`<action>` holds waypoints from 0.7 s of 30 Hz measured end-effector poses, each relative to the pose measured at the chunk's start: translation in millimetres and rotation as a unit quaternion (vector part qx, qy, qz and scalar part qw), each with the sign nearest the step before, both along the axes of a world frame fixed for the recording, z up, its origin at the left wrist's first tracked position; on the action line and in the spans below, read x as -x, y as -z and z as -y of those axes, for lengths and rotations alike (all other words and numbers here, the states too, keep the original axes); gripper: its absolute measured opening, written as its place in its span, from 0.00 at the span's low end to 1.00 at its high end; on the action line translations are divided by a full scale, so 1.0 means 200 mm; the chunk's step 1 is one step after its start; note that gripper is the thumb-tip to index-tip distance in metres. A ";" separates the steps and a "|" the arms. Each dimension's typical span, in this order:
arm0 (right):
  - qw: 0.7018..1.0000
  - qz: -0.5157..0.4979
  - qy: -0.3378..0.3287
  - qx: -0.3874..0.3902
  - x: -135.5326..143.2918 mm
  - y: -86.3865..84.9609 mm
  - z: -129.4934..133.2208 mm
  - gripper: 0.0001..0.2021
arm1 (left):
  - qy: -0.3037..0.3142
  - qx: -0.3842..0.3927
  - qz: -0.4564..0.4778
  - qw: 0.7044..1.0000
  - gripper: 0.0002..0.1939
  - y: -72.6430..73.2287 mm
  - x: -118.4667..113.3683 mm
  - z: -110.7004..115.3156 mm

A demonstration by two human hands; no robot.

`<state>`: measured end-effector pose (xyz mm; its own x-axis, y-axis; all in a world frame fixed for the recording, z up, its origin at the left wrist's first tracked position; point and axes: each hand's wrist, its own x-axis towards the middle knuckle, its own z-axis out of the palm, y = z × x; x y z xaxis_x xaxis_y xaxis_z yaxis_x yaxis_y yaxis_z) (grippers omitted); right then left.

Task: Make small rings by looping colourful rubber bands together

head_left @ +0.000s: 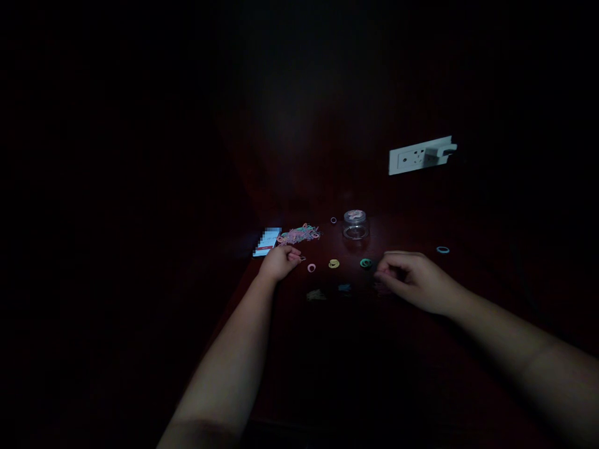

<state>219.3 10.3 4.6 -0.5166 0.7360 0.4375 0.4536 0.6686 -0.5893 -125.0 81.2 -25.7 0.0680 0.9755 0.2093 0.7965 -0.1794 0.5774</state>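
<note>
Left hand [281, 262]: pinched a small, pale, thin loop [303, 258].
Right hand [414, 280]: fingers curled; contents could not be told.
Clear round jar [356, 232]: stood lidded.

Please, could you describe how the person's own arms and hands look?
The left hand and right hand wear no gloves. The left forearm and right forearm show no sleeve, watch or bracelet. Dim light hides small markings.
</note>
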 end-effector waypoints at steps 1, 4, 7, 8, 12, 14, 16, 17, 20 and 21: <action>1.000 0.002 0.001 -0.003 0.00 0.00 0.00 0.12 | -0.001 -0.002 -0.006 1.000 0.10 0.00 0.00 0.00; 1.000 0.005 -0.003 -0.016 0.00 0.00 0.00 0.11 | -0.008 -0.009 -0.025 1.000 0.09 0.00 0.00 -0.02; 1.000 0.001 -0.011 -0.016 0.00 0.00 0.00 0.10 | -0.023 -0.019 -0.042 0.999 0.07 0.01 0.00 -0.04; 1.000 -0.001 -0.012 -0.015 0.00 -0.01 0.00 0.10 | -0.030 -0.023 -0.045 0.998 0.07 0.02 0.00 -0.05; 1.000 -0.002 -0.010 -0.010 0.00 -0.01 0.00 0.10 | -0.059 -0.038 -0.049 0.996 0.07 0.03 0.00 -0.09; 1.000 -0.003 -0.011 -0.006 0.00 -0.01 0.00 0.09 | -0.073 -0.046 -0.045 0.995 0.06 0.04 0.01 -0.10; 1.000 -0.005 -0.011 -0.003 0.00 -0.01 0.00 0.09 | -0.087 -0.055 -0.039 0.994 0.06 0.05 0.01 -0.11; 1.000 -0.006 -0.010 -0.003 0.00 -0.01 0.00 0.09 | -0.094 -0.061 -0.036 0.993 0.06 0.05 0.01 -0.11; 1.000 -0.006 -0.009 -0.006 0.00 -0.01 0.01 0.10 | -0.111 -0.083 -0.022 0.990 0.07 0.05 0.01 -0.11; 1.000 -0.006 -0.009 -0.007 0.01 -0.01 0.01 0.10 | -0.115 -0.091 -0.017 0.989 0.07 0.05 0.01 -0.11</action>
